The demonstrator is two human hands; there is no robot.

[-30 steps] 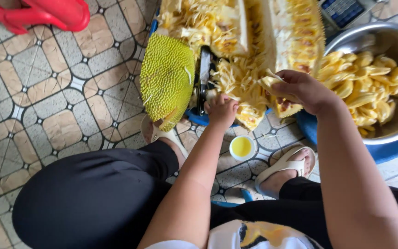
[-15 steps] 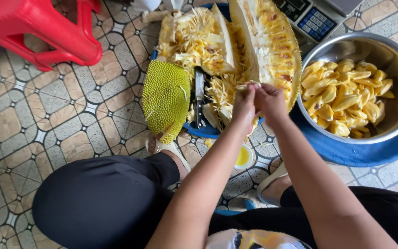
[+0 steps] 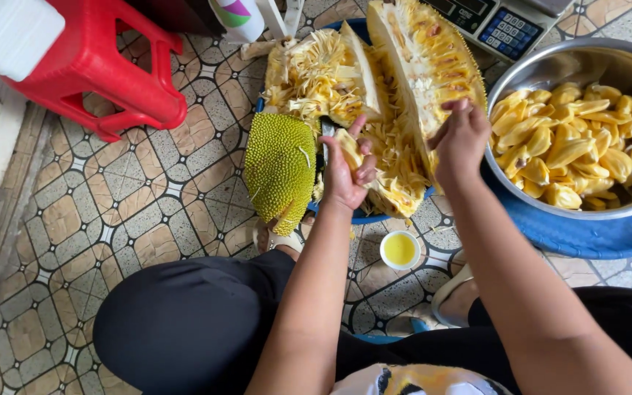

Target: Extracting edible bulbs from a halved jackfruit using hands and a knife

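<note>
My left hand [image 3: 347, 172] is closed around a yellow jackfruit pod [image 3: 348, 147] just above the blue tray [image 3: 371, 217]. My right hand [image 3: 461, 138] rests with its fingers pinched on the cut face of a large jackfruit section [image 3: 426, 58]. A green spiky piece of rind [image 3: 280, 167] leans at the tray's left. Stringy yellow fibres [image 3: 314, 73] are heaped on the tray. A dark knife handle [image 3: 326, 130] shows just behind my left hand.
A steel bowl [image 3: 550, 66] full of peeled pods stands at the right on a blue basin [image 3: 594, 235]. A small cup of yellow oil [image 3: 400, 249] sits on the tiled floor. A red plastic stool [image 3: 104, 73] stands top left, a weighing scale [image 3: 502, 22] top right.
My hands were together over the fruit and have separated. The left one now holds a pod, the right one has moved to the big section. The view has shifted so more of the stool shows.
</note>
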